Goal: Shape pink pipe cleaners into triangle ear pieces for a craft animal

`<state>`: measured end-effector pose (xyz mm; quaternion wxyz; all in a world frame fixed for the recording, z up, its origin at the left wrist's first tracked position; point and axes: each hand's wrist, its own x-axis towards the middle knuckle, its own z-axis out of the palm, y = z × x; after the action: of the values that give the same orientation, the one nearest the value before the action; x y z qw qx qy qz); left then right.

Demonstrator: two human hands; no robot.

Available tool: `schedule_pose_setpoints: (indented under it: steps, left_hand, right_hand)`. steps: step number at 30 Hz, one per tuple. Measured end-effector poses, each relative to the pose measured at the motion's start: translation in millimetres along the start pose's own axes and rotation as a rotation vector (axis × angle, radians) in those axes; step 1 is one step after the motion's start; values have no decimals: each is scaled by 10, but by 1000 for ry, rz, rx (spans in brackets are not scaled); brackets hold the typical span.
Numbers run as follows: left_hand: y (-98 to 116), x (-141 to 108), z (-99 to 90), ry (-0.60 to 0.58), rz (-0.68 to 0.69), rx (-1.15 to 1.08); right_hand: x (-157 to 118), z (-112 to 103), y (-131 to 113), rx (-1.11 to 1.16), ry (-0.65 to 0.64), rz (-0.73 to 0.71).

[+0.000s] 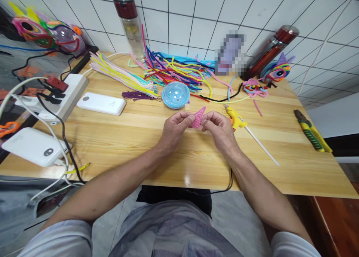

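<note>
Between both hands, just above the wooden table, is a pink triangular piece (198, 118) with ridges, seemingly made of pipe cleaners. My left hand (177, 129) pinches its left edge between thumb and fingers. My right hand (220, 129) is closed at its right edge, thumb against the fingertips. Directly beyond them sits a blue coiled bowl (175, 95) with a shiny inside. A yellow glue gun (236, 118) lies right beside my right hand, with a white glue stick (262, 145) out of its back.
Colourful pipe cleaners (174, 72) pile against the tiled wall. At left are white power banks (101, 103), a power strip (66, 96) and cables. Pliers (312, 131) lie far right. A bottle (129, 27), a red flask (270, 51) and a colourful fish-like craft (276, 72) stand behind.
</note>
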<state>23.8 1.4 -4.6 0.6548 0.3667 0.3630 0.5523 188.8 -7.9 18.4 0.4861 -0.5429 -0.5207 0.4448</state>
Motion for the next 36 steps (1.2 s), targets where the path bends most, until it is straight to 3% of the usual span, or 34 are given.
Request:
schedule_pose_setpoints:
  steps: [13,23,36]
  left_hand:
    - [-5,-8,-8,29,16,-3]
    - [37,3,45,-11,-43,-105]
    - [6,-13,8,-17,9,56]
  right_hand:
    - [-27,-4,-19,-26,15,-6]
    - [22,-17,24,-21,51,3]
    - [9,20,-27,-5,46,-4]
